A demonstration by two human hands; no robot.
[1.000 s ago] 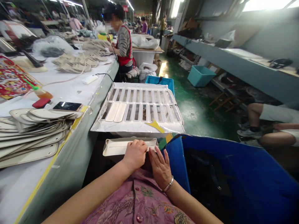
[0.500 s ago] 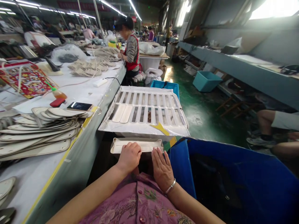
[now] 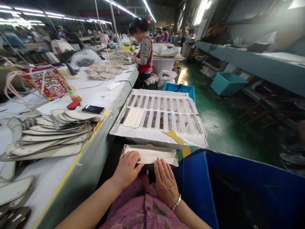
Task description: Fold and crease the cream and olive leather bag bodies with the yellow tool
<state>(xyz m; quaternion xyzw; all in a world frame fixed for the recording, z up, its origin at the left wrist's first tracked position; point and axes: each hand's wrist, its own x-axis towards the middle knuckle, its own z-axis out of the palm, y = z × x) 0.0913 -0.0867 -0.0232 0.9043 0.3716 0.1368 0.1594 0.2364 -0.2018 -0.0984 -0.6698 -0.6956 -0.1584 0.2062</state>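
Observation:
In front of my body is a cream oblong piece (image 3: 151, 152) with upturned corners and a line along its middle, looking like the base of a bag. My left hand (image 3: 128, 163) curls over its near edge on the left, thumb toward the middle, gripping it. Fingers stretched out and together, my right hand (image 3: 166, 179) lies flat against the near edge on the right. Just beyond stands a white slotted rack (image 3: 152, 131). Two cream strips (image 3: 133, 118) lie side by side on it, and a yellow forked tool (image 3: 174, 136) rests on its front border.
Stacked cream panels with holes (image 3: 54, 136) cover part of the long table (image 3: 71, 184) at left, near a phone (image 3: 93, 109) and a small glue bottle (image 3: 74, 96). A blue bin (image 3: 200, 187) stands close at right. A co-worker (image 3: 145, 54) sits farther along the table.
The view has swung left, so everything appears farther right. My left hand has shifted left along the piece, and its thumb now shows. My right hand stays flat at the near edge.

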